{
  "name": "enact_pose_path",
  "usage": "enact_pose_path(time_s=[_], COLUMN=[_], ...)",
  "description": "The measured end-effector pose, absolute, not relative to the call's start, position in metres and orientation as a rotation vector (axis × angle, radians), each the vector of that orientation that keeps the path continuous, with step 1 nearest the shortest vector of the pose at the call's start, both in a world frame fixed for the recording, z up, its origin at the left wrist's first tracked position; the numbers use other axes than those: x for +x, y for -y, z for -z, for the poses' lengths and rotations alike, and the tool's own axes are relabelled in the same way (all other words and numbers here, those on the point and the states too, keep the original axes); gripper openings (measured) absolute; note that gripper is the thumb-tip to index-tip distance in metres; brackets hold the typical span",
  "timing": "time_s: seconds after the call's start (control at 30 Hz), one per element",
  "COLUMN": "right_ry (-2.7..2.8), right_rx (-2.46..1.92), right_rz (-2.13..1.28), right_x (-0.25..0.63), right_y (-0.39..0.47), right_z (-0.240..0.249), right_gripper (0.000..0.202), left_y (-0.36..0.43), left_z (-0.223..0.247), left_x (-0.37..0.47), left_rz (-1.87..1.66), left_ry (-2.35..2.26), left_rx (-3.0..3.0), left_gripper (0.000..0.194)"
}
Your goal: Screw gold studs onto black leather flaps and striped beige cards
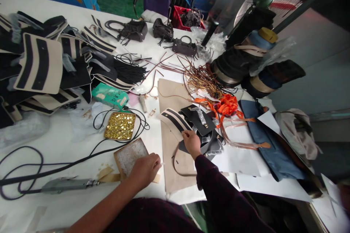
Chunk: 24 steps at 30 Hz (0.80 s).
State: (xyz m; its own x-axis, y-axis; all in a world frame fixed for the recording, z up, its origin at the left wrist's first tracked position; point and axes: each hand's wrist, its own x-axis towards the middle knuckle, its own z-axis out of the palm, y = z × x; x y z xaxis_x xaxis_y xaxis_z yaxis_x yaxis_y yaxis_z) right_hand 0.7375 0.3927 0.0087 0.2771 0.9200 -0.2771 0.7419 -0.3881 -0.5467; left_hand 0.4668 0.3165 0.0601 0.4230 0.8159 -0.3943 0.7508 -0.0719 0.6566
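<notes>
My left hand [146, 169] is closed in a pinch beside a shallow box of small clear pieces [131, 154]; a small pale bit shows at its fingertips, too small to name. My right hand [191, 142] has its fingers closed on the lower edge of a striped black and cream panel [175, 121]. Black bag parts [201, 121] with plastic-wrapped fittings lie just beyond and under that hand, on a brown sheet [173, 94]. A box of gold-coloured studs [120, 125] sits left of the panel.
A grey electric screwdriver [68, 185] and looped black cable lie at the left. Striped panels [39, 63] are heaped at the far left. Brown cords [203, 78], orange ribbon [228, 105] and a blue bag [264, 145] lie to the right. Small dark bags [133, 31] stand at the back.
</notes>
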Motion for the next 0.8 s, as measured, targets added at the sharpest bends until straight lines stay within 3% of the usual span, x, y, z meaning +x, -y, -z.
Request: enact_pose_path(time_s=[0.3, 0.8], right_ry=[1.693, 1.647], right_rx=[-2.404, -2.467], right_rz=[-0.6, -0.672], right_x=[0.724, 0.727], right_y=[-0.399, -0.421], right_z=[0.001, 0.002], right_gripper=[0.027, 0.028], left_y=[-0.319, -0.32], left_z=[-0.059, -0.059], left_x=[0.464, 0.458], left_rz=[-0.072, -0.084], left_ry=[-1.346, -1.363], left_rx=[1.786, 1.746], left_gripper=[0.009, 0.009])
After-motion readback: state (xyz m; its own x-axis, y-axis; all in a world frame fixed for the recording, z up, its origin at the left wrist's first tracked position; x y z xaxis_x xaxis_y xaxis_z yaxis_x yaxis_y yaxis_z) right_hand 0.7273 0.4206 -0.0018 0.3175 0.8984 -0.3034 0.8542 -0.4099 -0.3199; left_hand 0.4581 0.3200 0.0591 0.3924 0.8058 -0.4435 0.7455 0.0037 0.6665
